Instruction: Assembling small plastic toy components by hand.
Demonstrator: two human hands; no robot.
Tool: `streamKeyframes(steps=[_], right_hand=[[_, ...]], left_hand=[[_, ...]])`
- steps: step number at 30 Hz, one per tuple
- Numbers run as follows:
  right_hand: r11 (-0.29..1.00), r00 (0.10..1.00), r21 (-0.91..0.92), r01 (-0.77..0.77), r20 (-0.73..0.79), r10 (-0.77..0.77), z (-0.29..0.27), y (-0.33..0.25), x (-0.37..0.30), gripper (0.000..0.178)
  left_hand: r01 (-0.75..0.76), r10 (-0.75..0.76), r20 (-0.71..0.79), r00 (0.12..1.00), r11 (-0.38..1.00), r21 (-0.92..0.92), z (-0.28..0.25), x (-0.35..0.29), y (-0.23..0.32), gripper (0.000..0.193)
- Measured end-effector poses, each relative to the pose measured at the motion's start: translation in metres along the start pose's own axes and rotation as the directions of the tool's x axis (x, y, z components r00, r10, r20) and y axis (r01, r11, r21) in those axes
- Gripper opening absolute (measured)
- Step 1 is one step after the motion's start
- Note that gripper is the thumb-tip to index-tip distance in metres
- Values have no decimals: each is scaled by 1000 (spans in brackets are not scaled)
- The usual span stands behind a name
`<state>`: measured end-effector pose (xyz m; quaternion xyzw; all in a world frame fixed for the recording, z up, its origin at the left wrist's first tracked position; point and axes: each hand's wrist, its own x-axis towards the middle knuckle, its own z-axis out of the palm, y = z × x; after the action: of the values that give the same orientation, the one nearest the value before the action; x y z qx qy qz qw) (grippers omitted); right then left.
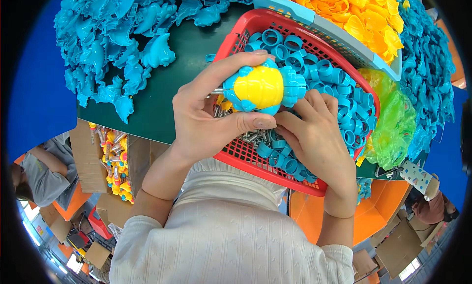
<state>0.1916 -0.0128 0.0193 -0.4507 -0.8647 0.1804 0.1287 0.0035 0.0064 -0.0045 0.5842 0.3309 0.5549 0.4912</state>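
My left hand (206, 107) grips a blue and yellow plastic toy figure (259, 87) between thumb and fingers, above a red basket. A thin metal rod or spring (216, 91) sticks out of the figure's left end. My right hand (314, 129) is closed by the figure's blue right end, its fingers curled in. Its fingertips are partly hidden there, and what they pinch cannot be made out. Below both hands, the red basket (275, 178) holds many blue plastic rings (339, 107) and small metal pieces (255, 136), perhaps screws or springs.
Blue plastic shell pieces (113, 43) lie heaped on the dark green table (162, 97); another blue heap (427, 72) is at right. Behind stands a grey-blue basket (344, 38) of yellow-orange pieces (364, 13). A green plastic bag (393, 131) lies beside the red basket. Other people sit nearby.
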Motion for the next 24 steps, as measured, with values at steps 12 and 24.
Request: streamKeyframes(steps=[12,24], right_hand=[[997,990,68,33,134,-42,-10,3,-7,17],[973,982,229,10,182,-53,-14,1,-5,19]], left_hand=[[26,-27,-15,1000,999,-26,0,0,1,63],[48,-48,0,999,999,-25,0,1,2,63]])
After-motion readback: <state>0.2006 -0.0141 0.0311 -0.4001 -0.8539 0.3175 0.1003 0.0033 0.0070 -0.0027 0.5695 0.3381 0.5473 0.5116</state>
